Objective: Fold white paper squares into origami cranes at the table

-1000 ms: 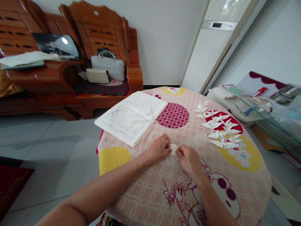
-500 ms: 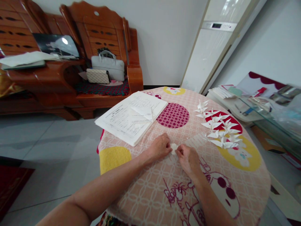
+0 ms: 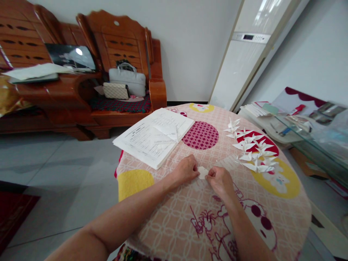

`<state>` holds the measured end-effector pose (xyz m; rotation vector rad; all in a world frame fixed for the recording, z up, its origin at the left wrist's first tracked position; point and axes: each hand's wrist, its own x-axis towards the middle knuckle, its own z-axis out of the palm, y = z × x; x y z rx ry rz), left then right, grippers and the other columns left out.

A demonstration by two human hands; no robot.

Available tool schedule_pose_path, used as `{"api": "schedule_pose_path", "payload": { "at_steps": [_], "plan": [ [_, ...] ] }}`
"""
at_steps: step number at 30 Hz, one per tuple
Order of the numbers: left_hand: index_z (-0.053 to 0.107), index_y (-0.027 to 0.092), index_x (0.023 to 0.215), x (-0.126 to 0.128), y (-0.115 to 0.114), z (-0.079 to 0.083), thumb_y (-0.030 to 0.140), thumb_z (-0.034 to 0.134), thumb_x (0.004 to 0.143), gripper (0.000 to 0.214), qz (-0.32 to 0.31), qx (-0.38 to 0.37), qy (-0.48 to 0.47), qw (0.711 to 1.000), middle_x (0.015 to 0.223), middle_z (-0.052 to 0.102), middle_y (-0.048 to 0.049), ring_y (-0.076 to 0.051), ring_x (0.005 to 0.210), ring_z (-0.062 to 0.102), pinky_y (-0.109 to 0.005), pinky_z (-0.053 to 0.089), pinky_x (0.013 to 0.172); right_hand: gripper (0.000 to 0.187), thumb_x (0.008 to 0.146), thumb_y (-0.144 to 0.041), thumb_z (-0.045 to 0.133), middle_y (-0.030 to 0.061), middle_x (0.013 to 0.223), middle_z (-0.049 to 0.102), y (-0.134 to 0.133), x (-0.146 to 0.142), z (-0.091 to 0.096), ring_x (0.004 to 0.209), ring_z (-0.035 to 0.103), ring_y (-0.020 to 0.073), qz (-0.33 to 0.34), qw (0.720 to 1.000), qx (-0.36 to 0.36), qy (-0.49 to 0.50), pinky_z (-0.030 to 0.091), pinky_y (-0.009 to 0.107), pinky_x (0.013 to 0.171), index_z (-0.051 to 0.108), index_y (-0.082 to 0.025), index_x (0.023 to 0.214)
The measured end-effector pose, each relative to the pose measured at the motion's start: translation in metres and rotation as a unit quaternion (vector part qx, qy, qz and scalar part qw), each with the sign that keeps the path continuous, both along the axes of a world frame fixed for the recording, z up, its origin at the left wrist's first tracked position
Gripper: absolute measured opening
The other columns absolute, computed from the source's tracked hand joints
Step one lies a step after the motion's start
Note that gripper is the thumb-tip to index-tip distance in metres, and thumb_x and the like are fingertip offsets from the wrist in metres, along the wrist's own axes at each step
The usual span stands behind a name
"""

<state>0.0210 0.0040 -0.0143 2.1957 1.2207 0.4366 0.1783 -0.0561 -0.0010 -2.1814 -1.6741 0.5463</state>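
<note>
Between my two hands, low over the table, is a small folded piece of white paper [image 3: 202, 173]. My left hand [image 3: 187, 168] pinches its left edge, fingers closed. On the opposite side my right hand [image 3: 219, 179] grips the right edge between thumb and fingertips. Several white paper cranes [image 3: 255, 146] stand in a group at the right of the table. A stack of printed sheets [image 3: 136, 146] lies to the far left, with a loose folded sheet [image 3: 166, 132] on top.
A patterned cloth covers the round table [image 3: 163, 224]. Beyond it stands a wooden chair [image 3: 122, 40] with a grey bag [image 3: 137, 84] on its seat. At right, a glass shelf [image 3: 312, 145] holds assorted items close to the table edge.
My right hand has shifted slightly right, and more of the folded paper shows between my hands. The whole view has moved a little.
</note>
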Motion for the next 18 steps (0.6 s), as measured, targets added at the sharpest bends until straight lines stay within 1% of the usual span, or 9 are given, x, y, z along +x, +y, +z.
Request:
{"api": "schedule_pose_path", "payload": {
  "at_steps": [3,5,7,9,12,15,18],
  "plan": [
    [0.062,0.014,0.060,0.000,0.000,-0.001,0.014,0.060,0.068,0.008,0.002,0.000,-0.011,1.000,0.082,0.061,-0.0044,-0.013,0.070,0.054,-0.025,0.040,0.062,0.010,0.068,-0.016,0.059,0.0017,0.057,0.064,-0.004,0.008,0.000,0.055,0.057,0.0149,-0.002,1.000,0.009,0.006,0.033,0.024,0.052,0.063,-0.019,0.059],
    [0.062,0.014,0.060,0.000,0.000,-0.002,0.014,0.061,0.068,0.008,0.002,0.000,-0.016,1.000,0.082,0.061,-0.0041,-0.013,0.070,0.054,-0.025,0.040,0.062,0.010,0.067,-0.015,0.057,0.0010,0.056,0.064,-0.006,0.012,-0.001,0.054,0.057,0.0148,-0.002,0.999,0.021,0.027,0.035,0.023,0.052,0.064,-0.019,0.060],
    [0.062,0.015,0.060,0.000,0.001,-0.003,0.014,0.061,0.068,0.007,0.001,-0.003,-0.017,1.000,0.081,0.061,-0.0040,-0.013,0.069,0.054,-0.024,0.040,0.062,0.008,0.069,-0.019,0.058,0.0005,0.057,0.064,-0.007,0.012,-0.001,0.053,0.058,0.0150,-0.006,0.998,0.032,0.059,0.036,0.023,0.052,0.064,-0.019,0.063],
    [0.062,0.015,0.060,0.000,0.001,-0.004,0.015,0.061,0.068,0.008,-0.001,-0.004,-0.016,1.000,0.081,0.061,-0.0041,-0.013,0.069,0.054,-0.024,0.040,0.062,0.012,0.072,-0.028,0.061,0.0004,0.056,0.064,-0.006,0.009,-0.002,0.053,0.057,0.0158,-0.015,0.997,0.037,0.070,0.035,0.024,0.051,0.064,-0.020,0.065],
    [0.062,0.015,0.061,0.000,0.002,-0.005,0.015,0.060,0.068,0.007,-0.001,0.005,-0.019,1.000,0.081,0.060,-0.0042,-0.013,0.069,0.054,-0.024,0.040,0.061,0.020,0.074,-0.038,0.064,0.0012,0.057,0.064,-0.004,0.003,-0.003,0.055,0.057,0.0171,-0.019,0.999,0.036,0.020,0.032,0.026,0.052,0.063,-0.021,0.064],
    [0.062,0.015,0.061,0.000,0.001,-0.004,0.018,0.061,0.068,0.008,-0.002,0.010,-0.015,1.000,0.080,0.059,-0.0044,-0.014,0.071,0.054,-0.025,0.040,0.061,0.022,0.073,-0.040,0.066,0.0026,0.061,0.066,-0.002,-0.001,-0.003,0.059,0.058,0.0177,-0.011,0.999,0.027,-0.033,0.030,0.026,0.054,0.064,-0.021,0.063],
    [0.063,0.015,0.062,0.001,0.001,-0.001,0.021,0.062,0.069,0.009,-0.005,0.011,-0.003,1.000,0.080,0.059,-0.0047,-0.016,0.075,0.055,-0.025,0.041,0.064,0.022,0.073,-0.040,0.067,0.0028,0.061,0.066,-0.001,-0.002,-0.002,0.059,0.059,0.0172,-0.007,0.998,0.017,-0.053,0.029,0.026,0.053,0.065,-0.020,0.063]
  ]
}}
